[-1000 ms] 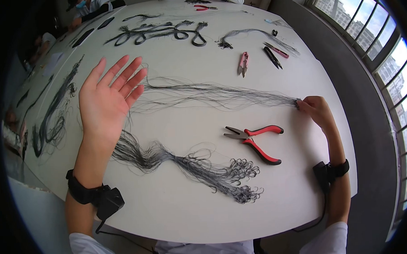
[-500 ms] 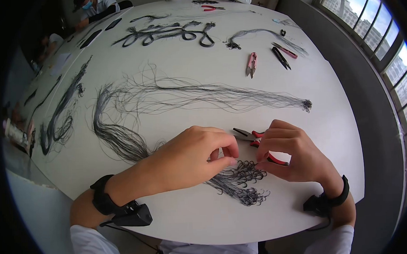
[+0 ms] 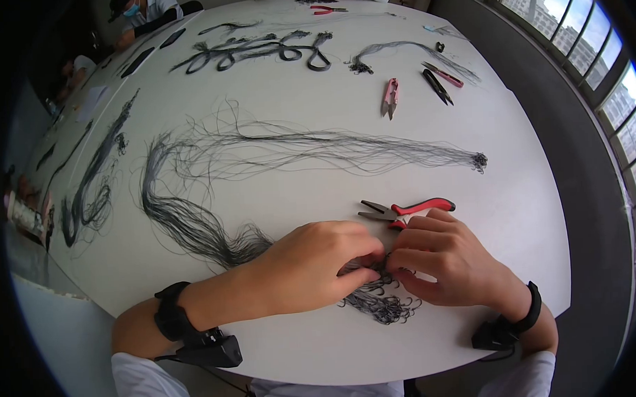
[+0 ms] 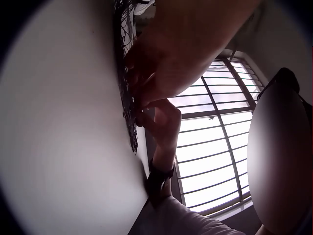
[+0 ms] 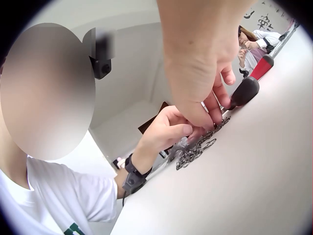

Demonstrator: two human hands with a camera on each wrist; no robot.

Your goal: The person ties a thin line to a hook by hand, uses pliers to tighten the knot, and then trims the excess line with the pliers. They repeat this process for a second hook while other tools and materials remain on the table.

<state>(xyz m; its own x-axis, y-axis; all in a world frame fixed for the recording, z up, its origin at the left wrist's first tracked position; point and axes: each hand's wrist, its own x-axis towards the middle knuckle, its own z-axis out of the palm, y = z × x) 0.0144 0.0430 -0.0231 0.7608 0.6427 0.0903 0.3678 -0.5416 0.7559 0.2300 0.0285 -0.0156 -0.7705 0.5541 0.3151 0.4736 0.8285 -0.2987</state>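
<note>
Where the bundle of dark wires (image 3: 229, 252) comes to its hooked ends (image 3: 388, 309), both hands bend over it near the front of the pale surface (image 3: 302, 349). Seen from the head, the bundle passes beneath the left hand (image 3: 320, 261), and a spray of hooks spreads out below and between the two hands. The right hand (image 3: 453, 257) comes in from the opposite side, its fingertips at the upper hooks and close to the left ones. Each grip is bent, with the thumb near the fingers; whether either pinches a wire, I cannot tell. Just behind the right hand lie red-and-black pliers (image 3: 425, 204), whose lower handle it partly covers.

Only the head view follows the wires away from the grip: they bend at the left, then stretch to a curled clump (image 3: 479, 162) at the right. From the left wrist, the hands are dark against a barred window (image 4: 215, 156), and the bundle shows as a thin strip along the surface. The right wrist view shows the left thumb (image 5: 178, 130) over the bundle, and a person (image 5: 261, 46) across the surface.
</note>
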